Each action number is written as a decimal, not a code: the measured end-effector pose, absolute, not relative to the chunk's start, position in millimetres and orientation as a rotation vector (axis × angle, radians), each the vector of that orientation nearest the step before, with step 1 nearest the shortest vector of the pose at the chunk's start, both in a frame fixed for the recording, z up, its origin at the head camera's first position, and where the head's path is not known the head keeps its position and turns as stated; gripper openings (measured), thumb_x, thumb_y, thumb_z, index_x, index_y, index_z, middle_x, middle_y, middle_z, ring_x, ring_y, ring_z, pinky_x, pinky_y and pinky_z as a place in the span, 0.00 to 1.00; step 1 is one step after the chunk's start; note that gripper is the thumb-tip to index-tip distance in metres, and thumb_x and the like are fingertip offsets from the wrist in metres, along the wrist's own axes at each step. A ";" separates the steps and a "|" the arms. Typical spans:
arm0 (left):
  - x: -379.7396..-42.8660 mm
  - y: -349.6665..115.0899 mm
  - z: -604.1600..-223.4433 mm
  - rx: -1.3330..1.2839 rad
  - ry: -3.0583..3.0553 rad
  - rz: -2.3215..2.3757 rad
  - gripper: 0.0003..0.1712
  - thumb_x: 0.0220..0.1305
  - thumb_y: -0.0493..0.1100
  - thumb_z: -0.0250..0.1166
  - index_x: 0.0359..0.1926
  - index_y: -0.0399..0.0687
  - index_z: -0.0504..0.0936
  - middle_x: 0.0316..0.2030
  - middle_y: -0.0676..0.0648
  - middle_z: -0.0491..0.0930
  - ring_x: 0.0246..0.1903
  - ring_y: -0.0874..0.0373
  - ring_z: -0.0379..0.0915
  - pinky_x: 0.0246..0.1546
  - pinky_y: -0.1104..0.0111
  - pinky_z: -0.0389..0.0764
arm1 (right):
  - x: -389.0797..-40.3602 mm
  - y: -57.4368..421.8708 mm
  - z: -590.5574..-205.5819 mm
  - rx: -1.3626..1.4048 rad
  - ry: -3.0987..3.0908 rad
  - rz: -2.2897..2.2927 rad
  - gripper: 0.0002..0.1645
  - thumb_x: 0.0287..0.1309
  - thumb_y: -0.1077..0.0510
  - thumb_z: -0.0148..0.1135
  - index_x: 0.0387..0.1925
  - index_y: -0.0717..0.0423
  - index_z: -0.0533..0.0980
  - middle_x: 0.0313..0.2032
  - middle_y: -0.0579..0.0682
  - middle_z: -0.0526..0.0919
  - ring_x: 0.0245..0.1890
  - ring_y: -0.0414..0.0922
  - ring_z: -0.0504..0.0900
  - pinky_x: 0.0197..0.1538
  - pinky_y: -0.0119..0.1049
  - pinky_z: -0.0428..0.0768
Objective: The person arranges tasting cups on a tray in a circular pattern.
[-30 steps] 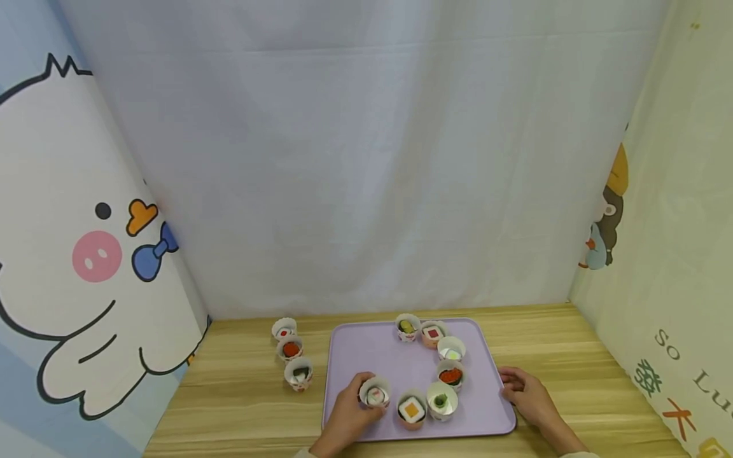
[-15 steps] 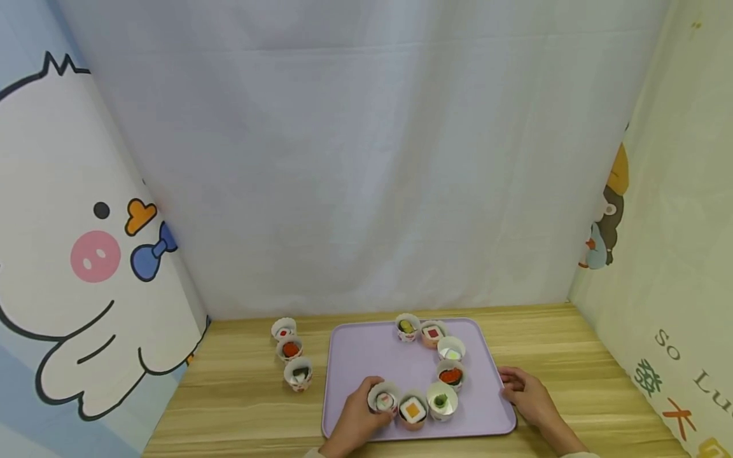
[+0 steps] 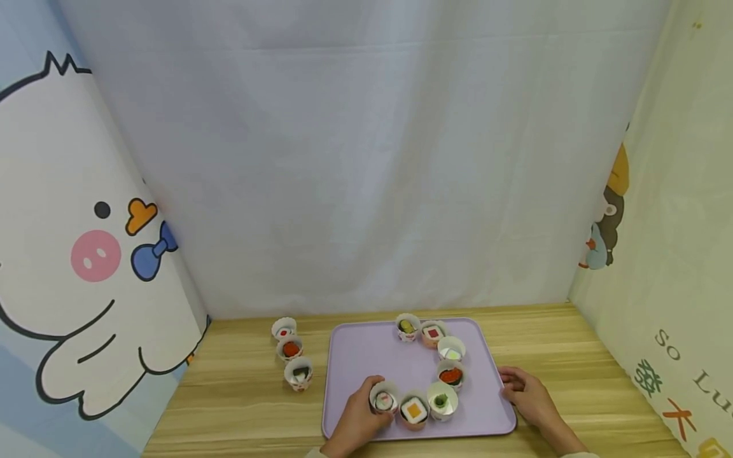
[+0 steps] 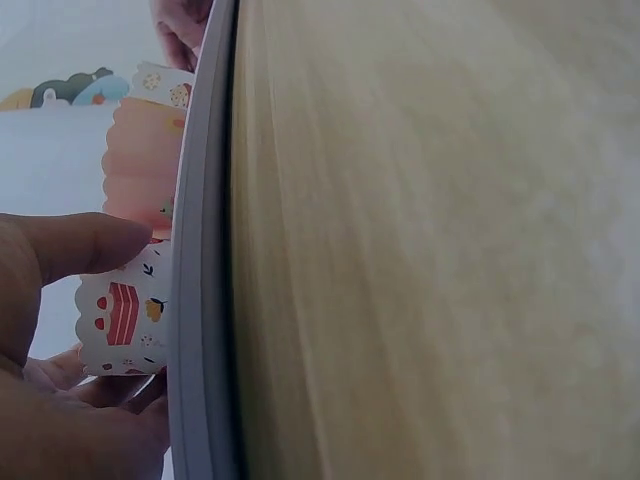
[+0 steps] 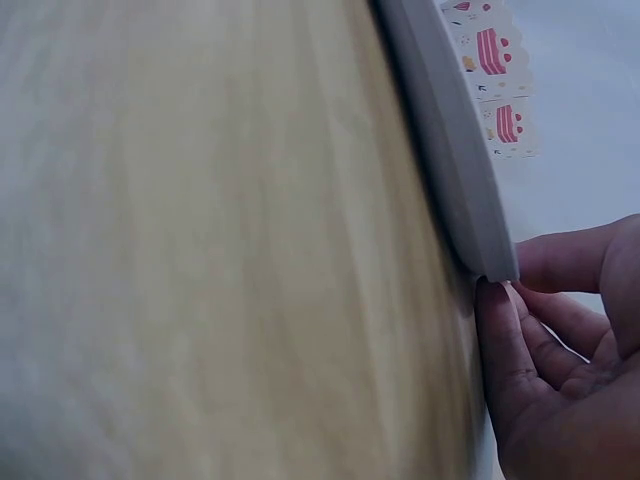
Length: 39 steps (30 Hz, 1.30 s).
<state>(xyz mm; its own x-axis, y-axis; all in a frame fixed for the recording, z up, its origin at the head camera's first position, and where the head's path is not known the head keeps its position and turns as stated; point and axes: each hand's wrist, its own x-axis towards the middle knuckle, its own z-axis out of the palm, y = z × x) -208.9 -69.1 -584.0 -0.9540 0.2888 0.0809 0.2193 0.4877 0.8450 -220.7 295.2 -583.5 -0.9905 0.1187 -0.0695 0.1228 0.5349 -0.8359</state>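
Note:
My left hand (image 3: 359,416) grips a white paper cup (image 4: 125,315) printed with a cake slice, thumb on one side and fingers on the other. A sushi roll (image 3: 383,400) with a pink and white middle sits inside it. The cup stands near the front of the lilac tray (image 3: 361,353), right beside a peach cup (image 3: 413,425) of sushi with a square orange centre. At the tray's right edge, my right hand (image 3: 529,397) pinches the rim (image 5: 505,235) between thumb and fingers.
Several more sushi cups curve along the tray's right side, from a green-topped one (image 3: 442,402) back to a cup with yellow-green filling (image 3: 407,328). Left of the tray, 3 cups line up on the wooden table (image 3: 240,394), the nearest one (image 3: 298,375) holding dark-wrapped sushi. A pale curtain (image 3: 366,191) hangs behind.
My left hand has moved right with the cup, bringing it up beside the orange-centred sushi cup. The right hand keeps its place at the tray edge.

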 end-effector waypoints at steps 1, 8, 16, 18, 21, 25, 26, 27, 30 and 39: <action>-208.9 -69.0 -584.0 0.452 2.645 1.485 0.39 0.46 0.37 0.74 0.61 0.41 0.71 0.48 0.43 0.82 0.44 0.56 0.77 0.42 0.69 0.76 | -220.7 295.2 -583.6 0.216 2.749 -1.497 0.27 0.51 0.71 0.63 0.56 0.69 0.74 0.46 0.60 0.83 0.37 0.36 0.79 0.38 0.26 0.76; -207.9 -69.7 -582.7 0.466 2.669 1.512 0.43 0.47 0.38 0.75 0.64 0.39 0.67 0.56 0.40 0.78 0.53 0.47 0.76 0.52 0.62 0.77 | -221.1 295.2 -584.5 0.225 2.748 -1.499 0.27 0.52 0.72 0.63 0.57 0.69 0.74 0.46 0.60 0.83 0.37 0.36 0.79 0.37 0.26 0.77; -205.4 -79.3 -567.6 0.488 2.627 1.602 0.44 0.49 0.38 0.75 0.65 0.35 0.65 0.63 0.33 0.70 0.60 0.36 0.72 0.58 0.47 0.75 | -220.9 294.5 -583.8 0.225 2.758 -1.499 0.27 0.51 0.71 0.63 0.56 0.69 0.75 0.46 0.60 0.83 0.36 0.36 0.79 0.37 0.26 0.77; -205.9 -82.6 -562.3 0.498 2.627 1.630 0.43 0.48 0.35 0.74 0.65 0.34 0.66 0.63 0.32 0.70 0.60 0.36 0.71 0.59 0.47 0.74 | -220.8 294.6 -584.0 0.227 2.762 -1.496 0.27 0.51 0.71 0.63 0.56 0.69 0.75 0.46 0.60 0.83 0.36 0.35 0.78 0.37 0.26 0.77; -206.8 -87.6 -555.8 0.503 2.659 1.639 0.41 0.48 0.34 0.73 0.64 0.36 0.67 0.62 0.32 0.71 0.60 0.37 0.72 0.58 0.48 0.75 | -220.9 294.7 -584.1 0.225 2.768 -1.489 0.27 0.51 0.71 0.63 0.56 0.68 0.75 0.45 0.59 0.84 0.36 0.35 0.78 0.37 0.26 0.77; -207.1 -94.6 -548.4 0.518 2.700 1.637 0.39 0.50 0.35 0.72 0.64 0.38 0.68 0.61 0.33 0.72 0.60 0.38 0.72 0.58 0.48 0.75 | -220.5 294.2 -584.0 0.232 2.764 -1.484 0.27 0.51 0.71 0.63 0.56 0.68 0.75 0.46 0.59 0.84 0.36 0.35 0.78 0.37 0.26 0.77; -206.9 -96.3 -546.2 0.520 2.709 1.639 0.38 0.51 0.36 0.72 0.64 0.39 0.68 0.61 0.33 0.73 0.60 0.39 0.72 0.57 0.48 0.76 | -220.3 294.1 -584.0 0.234 2.762 -1.482 0.27 0.51 0.71 0.63 0.56 0.68 0.75 0.46 0.59 0.84 0.36 0.35 0.79 0.37 0.26 0.77; -206.8 -98.0 -544.1 0.518 2.714 1.645 0.38 0.51 0.36 0.71 0.64 0.39 0.68 0.61 0.34 0.73 0.60 0.39 0.72 0.57 0.48 0.76 | -220.0 294.1 -583.8 0.235 2.760 -1.479 0.27 0.52 0.71 0.63 0.57 0.68 0.75 0.46 0.59 0.84 0.37 0.36 0.79 0.37 0.26 0.77; -206.7 -102.9 -536.4 0.498 2.713 1.688 0.37 0.54 0.36 0.71 0.64 0.39 0.67 0.62 0.35 0.72 0.61 0.38 0.71 0.58 0.47 0.74 | -219.8 294.0 -583.7 0.236 2.759 -1.474 0.27 0.52 0.71 0.63 0.57 0.67 0.75 0.46 0.59 0.84 0.37 0.36 0.79 0.38 0.26 0.76; -209.5 -117.5 -514.5 0.410 2.746 1.816 0.38 0.54 0.36 0.72 0.66 0.42 0.67 0.63 0.37 0.72 0.64 0.40 0.69 0.61 0.50 0.73 | -221.2 295.0 -584.1 0.233 2.751 -1.481 0.27 0.52 0.71 0.63 0.57 0.68 0.74 0.46 0.60 0.83 0.37 0.36 0.78 0.37 0.26 0.77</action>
<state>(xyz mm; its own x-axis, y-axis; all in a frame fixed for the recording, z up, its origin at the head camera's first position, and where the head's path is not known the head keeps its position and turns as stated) -209.5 -117.5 -514.5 -0.9542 0.1071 0.2795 0.2991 0.3750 0.8774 -221.2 295.0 -584.1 -0.9889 0.1265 -0.0781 0.1348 0.5420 -0.8295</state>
